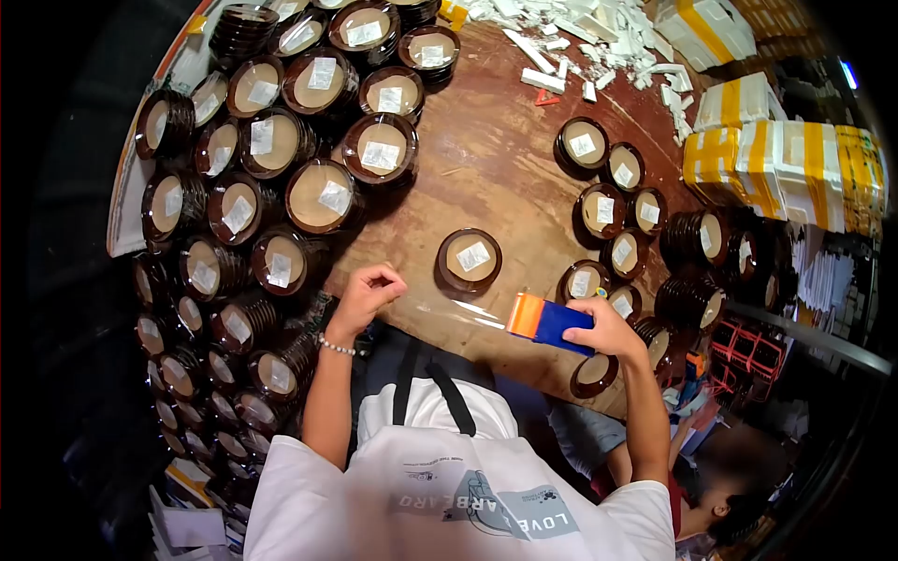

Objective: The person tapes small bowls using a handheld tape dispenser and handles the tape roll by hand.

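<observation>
My right hand (606,327) grips a blue and orange tape dispenser (552,323) over the front part of the table. From its orange end a strip of clear tape (463,311) runs left toward my left hand (368,297). The fingers of that hand are pinched together at the tape's far end; a beaded bracelet is on its wrist. Just beyond the tape, and apart from both hands, sits a round dark-brown-rimmed piece (470,259) with a tan centre and a white label. Whether it is a single piece or a stack is hard to tell.
Many stacks of similar round pieces (318,194) crowd the left side, with more stacks (599,208) on the right. White foam scraps (599,37) lie at the back of the wooden table (486,140). Taped foam boxes (776,164) stand right. Another person (697,477) is at lower right.
</observation>
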A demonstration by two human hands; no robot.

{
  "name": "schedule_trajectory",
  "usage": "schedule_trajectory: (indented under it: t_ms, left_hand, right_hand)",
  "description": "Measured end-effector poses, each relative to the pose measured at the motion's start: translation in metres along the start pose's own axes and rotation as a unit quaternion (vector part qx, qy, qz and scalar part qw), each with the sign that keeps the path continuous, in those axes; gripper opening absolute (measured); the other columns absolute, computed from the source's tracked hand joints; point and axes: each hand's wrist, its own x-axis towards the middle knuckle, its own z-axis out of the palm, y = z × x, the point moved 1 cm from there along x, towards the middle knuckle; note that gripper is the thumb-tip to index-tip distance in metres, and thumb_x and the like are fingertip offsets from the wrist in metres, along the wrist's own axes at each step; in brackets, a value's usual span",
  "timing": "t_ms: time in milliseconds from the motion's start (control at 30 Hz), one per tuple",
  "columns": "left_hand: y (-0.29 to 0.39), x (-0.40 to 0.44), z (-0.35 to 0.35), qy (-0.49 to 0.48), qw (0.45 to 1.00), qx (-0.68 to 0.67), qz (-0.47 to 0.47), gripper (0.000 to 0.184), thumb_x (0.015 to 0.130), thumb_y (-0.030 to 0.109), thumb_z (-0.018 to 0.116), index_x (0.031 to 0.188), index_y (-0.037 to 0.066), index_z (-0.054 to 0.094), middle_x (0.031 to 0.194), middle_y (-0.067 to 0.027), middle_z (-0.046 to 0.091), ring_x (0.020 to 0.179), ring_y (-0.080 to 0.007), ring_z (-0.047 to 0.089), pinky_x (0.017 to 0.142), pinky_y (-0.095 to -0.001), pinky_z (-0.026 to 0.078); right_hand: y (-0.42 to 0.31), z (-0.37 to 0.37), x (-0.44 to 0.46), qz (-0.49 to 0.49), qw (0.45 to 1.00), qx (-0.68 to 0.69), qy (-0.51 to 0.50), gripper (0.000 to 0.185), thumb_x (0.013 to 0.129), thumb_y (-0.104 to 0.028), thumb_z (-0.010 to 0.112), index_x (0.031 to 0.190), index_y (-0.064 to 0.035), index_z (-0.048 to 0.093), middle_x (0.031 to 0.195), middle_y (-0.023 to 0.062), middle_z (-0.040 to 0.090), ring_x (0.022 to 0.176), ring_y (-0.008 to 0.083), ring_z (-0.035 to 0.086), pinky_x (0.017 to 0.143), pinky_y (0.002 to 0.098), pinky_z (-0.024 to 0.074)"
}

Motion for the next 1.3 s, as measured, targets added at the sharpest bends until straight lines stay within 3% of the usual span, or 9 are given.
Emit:
schedule_trajectory:
  t_ms: [133, 367, 567, 733, 900, 1000, 1067, 1167, 1300]
  left_hand:
    - [-0.095, 0.046, -0.044, 0.110, 0.991, 0.024, 0.074, 0.011, 0.095, 0.010, 0.075, 0.095, 0.000, 0.071, 0.079, 0.0039, 0.063, 0.072, -0.0038, 0.055, 0.065, -0.0201, 0.044]
    - [-0.168, 0.107, -0.030, 0.208, 0.975, -0.055, 0.048, 0.009, 0.097, 0.009, 0.071, 0.095, 0.000, 0.071, 0.077, 0.0040, 0.062, 0.064, -0.0038, 0.051, 0.056, -0.0214, 0.039]
    - [-0.203, 0.122, 0.002, 0.302, 0.945, 0.121, 0.014, 0.014, 0.096, 0.012, 0.072, 0.095, -0.002, 0.071, 0.073, -0.0012, 0.064, 0.063, -0.0078, 0.054, 0.058, -0.0257, 0.044]
    - [-0.186, 0.124, 0.037, 0.342, 0.896, 0.273, 0.069, 0.011, 0.090, 0.008, 0.075, 0.094, -0.002, 0.073, 0.089, -0.0172, 0.071, 0.079, -0.0340, 0.069, 0.070, -0.0384, 0.054]
    - [-0.193, 0.126, 0.041, 0.351, 0.893, 0.272, 0.067, 0.008, 0.094, 0.007, 0.072, 0.097, 0.000, 0.076, 0.091, -0.0139, 0.070, 0.074, -0.0265, 0.065, 0.070, -0.0356, 0.053]
    - [-0.201, 0.128, 0.038, 0.316, 0.887, 0.306, 0.138, 0.022, 0.095, 0.008, 0.070, 0.117, 0.003, 0.071, 0.096, -0.0120, 0.069, 0.075, -0.0261, 0.064, 0.073, -0.0367, 0.053]
    - [-0.192, 0.126, 0.043, 0.347, 0.894, 0.277, 0.053, 0.039, 0.093, 0.009, 0.073, 0.130, 0.005, 0.061, 0.101, -0.0119, 0.069, 0.089, -0.0316, 0.067, 0.079, -0.0382, 0.054]
    - [-0.199, 0.126, 0.047, 0.396, 0.838, 0.348, 0.136, 0.046, 0.094, 0.010, 0.072, 0.136, 0.006, 0.055, 0.101, -0.0119, 0.068, 0.088, -0.0318, 0.065, 0.079, -0.0403, 0.054]
    - [-0.184, 0.120, 0.054, 0.442, 0.840, 0.303, 0.088, 0.041, 0.094, 0.009, 0.072, 0.132, 0.006, 0.058, 0.101, -0.0123, 0.067, 0.093, -0.0320, 0.064, 0.081, -0.0402, 0.054]
  right_hand:
    - [-0.055, -0.016, 0.026, -0.009, 0.938, -0.345, 0.019, 0.055, 0.078, -0.047, 0.083, 0.102, 0.0022, 0.076, 0.080, 0.0228, 0.070, 0.075, 0.0393, 0.070, 0.071, 0.0430, 0.0555]
    - [-0.056, -0.008, 0.063, 0.040, 0.936, -0.344, 0.057, 0.052, 0.081, -0.047, 0.080, 0.092, 0.0042, 0.076, 0.073, 0.0232, 0.068, 0.070, 0.0373, 0.068, 0.069, 0.0450, 0.0540]
    - [-0.091, 0.014, 0.077, 0.052, 0.928, -0.364, 0.065, 0.052, 0.082, -0.046, 0.079, 0.098, 0.0033, 0.078, 0.069, 0.0246, 0.067, 0.063, 0.0363, 0.069, 0.065, 0.0426, 0.0556]
    - [-0.103, 0.012, 0.085, 0.031, 0.923, -0.380, 0.046, 0.052, 0.082, -0.046, 0.079, 0.099, 0.0028, 0.077, 0.070, 0.0258, 0.067, 0.067, 0.0406, 0.069, 0.066, 0.0442, 0.0558]
    - [-0.108, 0.009, 0.092, 0.022, 0.918, -0.393, 0.042, 0.053, 0.082, -0.047, 0.079, 0.099, 0.0031, 0.077, 0.069, 0.0258, 0.066, 0.066, 0.0416, 0.068, 0.066, 0.0453, 0.0555]
    - [-0.107, 0.010, 0.093, 0.016, 0.925, -0.378, 0.041, 0.053, 0.082, -0.047, 0.079, 0.099, 0.0033, 0.077, 0.068, 0.0258, 0.065, 0.066, 0.0421, 0.068, 0.065, 0.0462, 0.0549]
    - [-0.109, 0.009, 0.094, 0.019, 0.925, -0.378, 0.038, 0.054, 0.082, -0.047, 0.079, 0.099, 0.0033, 0.077, 0.068, 0.0256, 0.065, 0.066, 0.0422, 0.068, 0.065, 0.0465, 0.0547]
    - [-0.109, 0.009, 0.093, 0.038, 0.921, -0.385, 0.045, 0.053, 0.082, -0.048, 0.079, 0.098, 0.0028, 0.077, 0.069, 0.0259, 0.065, 0.067, 0.0420, 0.068, 0.066, 0.0467, 0.0543]
    - [-0.105, 0.002, 0.087, 0.056, 0.924, -0.374, 0.059, 0.053, 0.081, -0.048, 0.080, 0.099, 0.0019, 0.077, 0.072, 0.0255, 0.066, 0.070, 0.0421, 0.068, 0.068, 0.0471, 0.0542]
